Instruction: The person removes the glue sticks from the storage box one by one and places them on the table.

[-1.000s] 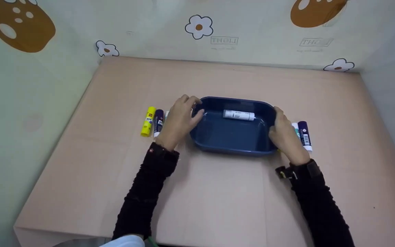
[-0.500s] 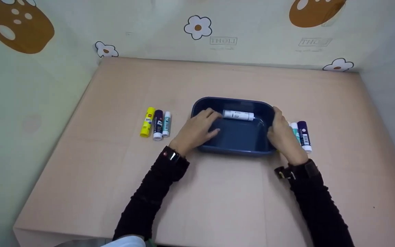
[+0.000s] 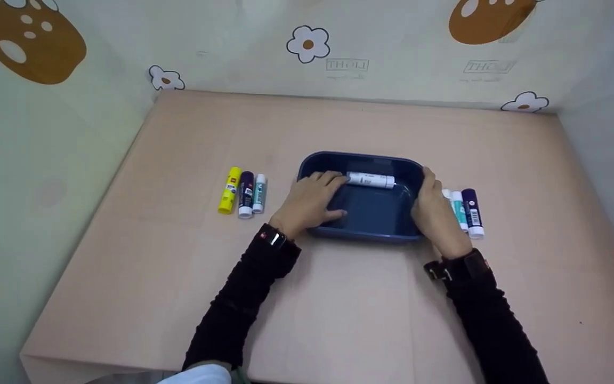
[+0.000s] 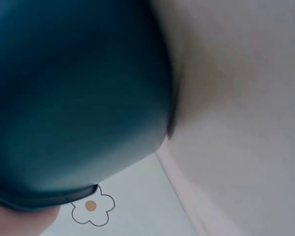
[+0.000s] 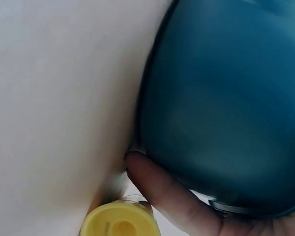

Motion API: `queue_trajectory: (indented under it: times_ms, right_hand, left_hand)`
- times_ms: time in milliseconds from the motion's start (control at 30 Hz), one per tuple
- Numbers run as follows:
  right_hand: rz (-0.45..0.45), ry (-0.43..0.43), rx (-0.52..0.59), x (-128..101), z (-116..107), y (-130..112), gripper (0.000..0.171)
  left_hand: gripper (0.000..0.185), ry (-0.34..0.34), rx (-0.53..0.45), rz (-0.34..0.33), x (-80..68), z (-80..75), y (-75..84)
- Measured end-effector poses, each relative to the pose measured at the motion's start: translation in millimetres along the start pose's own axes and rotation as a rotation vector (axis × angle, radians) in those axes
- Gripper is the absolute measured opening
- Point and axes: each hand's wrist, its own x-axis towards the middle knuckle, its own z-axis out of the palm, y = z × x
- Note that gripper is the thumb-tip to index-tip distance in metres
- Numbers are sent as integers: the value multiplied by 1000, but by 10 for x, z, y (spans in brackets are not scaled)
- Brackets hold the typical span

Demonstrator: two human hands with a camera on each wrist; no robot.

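Head view: a dark blue tray sits at the centre of a tan table, a white glue stick lying crosswise inside it along the 12 o'clock wall. The left hand reaches over the tray's 9 o'clock rim, fingers loosely extended into the tray, their tips touching or just short of the white glue stick's left end; it grips nothing that can be seen. The right hand rests against the tray's 3 o'clock wall, fingers laid along the outside. At 9 o'clock from the tray, well apart from it, three sticks lie side by side: a yellow glue stick, a dark purple glue stick and a teal glue stick. At 3 o'clock, just beyond the right hand, lie a second teal stick and a second purple stick. Flower-patterned walls close in the table.

Left wrist view: the tray's blue outer wall fills the frame from 9 to 12 o'clock, the pale table at 3 o'clock. How the fingers lie cannot be told here.

Right wrist view: the tray wall fills the frame at 2 o'clock. One finger presses against its lower edge. The round yellow end of another stick sits at 6 o'clock, just beside that finger.
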Motion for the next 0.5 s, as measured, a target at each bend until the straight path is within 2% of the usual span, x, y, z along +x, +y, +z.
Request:
queue_trajectory:
  times_ms: [133,267,367,500]
  right_hand:
    - [-8,6,-9,2,17,7,58]
    - [-33,38,-24,-3,27,15,56]
    - [-48,50,-32,-6,31,17,55]
    - [-48,55,-36,-5,29,16,53]
  left_hand:
    - [71,-44,12,-54,59,-29,21]
    - [70,-95,-61,-105,131,-115,81]
    - [69,-134,-92,-116,191,-184,152]
    - [66,-191,-53,-110,283,-238,265]
